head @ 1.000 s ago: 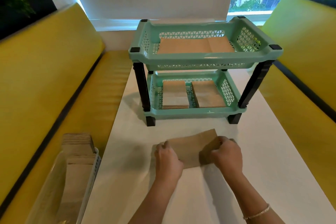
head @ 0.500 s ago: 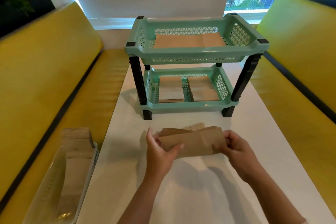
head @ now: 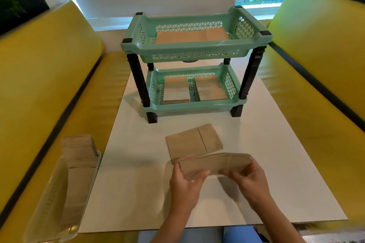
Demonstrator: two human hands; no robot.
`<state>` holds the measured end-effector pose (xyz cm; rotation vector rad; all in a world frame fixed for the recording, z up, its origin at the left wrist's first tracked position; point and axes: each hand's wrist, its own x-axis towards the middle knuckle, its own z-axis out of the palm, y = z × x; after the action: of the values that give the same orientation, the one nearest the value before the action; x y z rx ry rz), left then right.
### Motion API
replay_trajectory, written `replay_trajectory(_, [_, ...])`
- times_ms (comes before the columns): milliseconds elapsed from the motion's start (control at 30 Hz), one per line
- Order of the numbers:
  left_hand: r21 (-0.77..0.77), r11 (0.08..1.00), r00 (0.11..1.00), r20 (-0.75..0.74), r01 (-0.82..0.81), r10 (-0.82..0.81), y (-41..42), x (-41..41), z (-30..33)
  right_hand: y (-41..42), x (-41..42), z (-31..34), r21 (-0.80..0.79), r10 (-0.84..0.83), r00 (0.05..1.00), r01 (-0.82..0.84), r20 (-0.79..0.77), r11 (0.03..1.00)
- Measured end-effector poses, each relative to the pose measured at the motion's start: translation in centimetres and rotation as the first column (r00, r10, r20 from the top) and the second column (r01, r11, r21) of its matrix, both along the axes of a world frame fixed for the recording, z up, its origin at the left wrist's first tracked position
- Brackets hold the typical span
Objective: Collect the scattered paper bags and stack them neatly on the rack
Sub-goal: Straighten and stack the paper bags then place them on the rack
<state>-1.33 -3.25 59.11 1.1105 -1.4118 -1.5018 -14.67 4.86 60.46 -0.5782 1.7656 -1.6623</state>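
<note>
Near the front edge of the white bench (head: 276, 163), both hands hold a small bundle of paper bags (head: 215, 164) raised off the surface: left hand (head: 185, 185) grips the left end, thumb on the near face; right hand (head: 249, 178) pinches the right end, fingers curled around it. One loose bag (head: 193, 142) lies flat on the bench just behind the bundle, untouched. Step looks like gathering/squaring the bundle before racking. Next move probably: add the loose bag, align edges, carry forward to the rack (head: 194, 49). Top tier already has a flat layer of bags (head: 191, 35); lower tier has two stacks side by side (head: 195, 89), narrow gap between them. Black posts and the low clearance under the top tier make the lower slot tighter; top tier is open from above, easier drop. Left of the bench on the yellow seat (head: 49, 77), a clear bin (head: 49, 203) holds more bags, so likely plenty left. Nothing blocks the path from hands to rack.
</note>
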Motion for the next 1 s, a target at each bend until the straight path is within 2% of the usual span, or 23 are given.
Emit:
replay_trajectory(167, [-0.094, 0.992, 0.993, 0.098, 0.078, -0.069, -1.0, 0.3, 0.5, 0.4, -1.1, 0.9, -0.032, 0.031, 0.995, -0.034, -0.093, 0.999])
replay_trajectory(267, [-0.092, 0.970, 0.940, 0.282, 0.224, -0.190, -1.4, 0.9, -0.5, 0.8, -1.7, 0.8, 0.067, 0.085, 0.970, -0.071, -0.227, 0.995])
replay_trajectory(333, [-0.096, 0.961, 0.896, 0.394, 0.261, -0.204, -1.9, 1.4, -0.6, 1.0, -2.3, 1.2, 0.138, 0.138, 0.939, -0.098, -0.316, 0.986])
replay_trajectory(367, [-0.094, 0.961, 0.893, 0.401, 0.261, -0.203, -2.2, 1.5, -0.4, 1.1, -2.7, 1.5, 0.166, 0.171, 0.923, -0.119, -0.344, 0.979])
replay_trajectory(400, [-0.082, 0.965, 0.912, 0.353, 0.250, -0.206, -2.6, 1.6, 0.2, 1.2, -3.0, 1.9, 0.192, 0.207, 0.910, -0.145, -0.359, 0.971])
replay_trajectory(467, [-0.021, 0.978, 0.969, 0.138, 0.208, -0.203, -3.0, 1.7, 2.2, 1.2, -3.4, 2.7, 0.226, 0.250, 0.891, -0.173, -0.378, 0.958])
replay_trajectory(533, [-0.001, 0.986, 0.984, -0.060, 0.166, -0.166, -3.0, 1.1, 4.4, 1.2, -3.2, 2.9, 0.243, 0.253, 0.877, -0.163, -0.408, 0.956])
replay_trajectory(600, [-0.025, 0.983, 0.973, -0.138, 0.184, -0.186, -2.4, 0.2, 5.7, 0.8, -2.1, 2.4, 0.250, 0.243, 0.875, -0.146, -0.419, 0.957])
replay_trajectory(733, [0.019, 0.968, 0.965, -0.075, 0.251, -0.249, -0.9, -1.8, 4.0, -0.2, 0.9, 0.6, 0.204, 0.126, 0.934, -0.058, -0.335, 0.977])
replay_trajectory(833, [0.068, 0.961, 0.962, 0.032, 0.269, -0.271, 0.0, -2.4, 1.5, -0.6, 2.0, -0.5, 0.221, 0.104, 0.960, -0.046, -0.260, 0.974])
replay_trajectory(933, [0.031, 0.967, 0.961, 0.111, 0.253, -0.254, 0.1, -2.6, 1.0, -1.0, 1.7, -0.4, 0.229, 0.106, 0.945, -0.034, -0.310, 0.973])
replay_trajectory(1000, [0.000, 0.969, 0.963, 0.113, 0.247, -0.245, -0.2, -2.8, 1.4, -1.2, 1.5, 0.2, 0.221, 0.105, 0.938, -0.032, -0.330, 0.975])
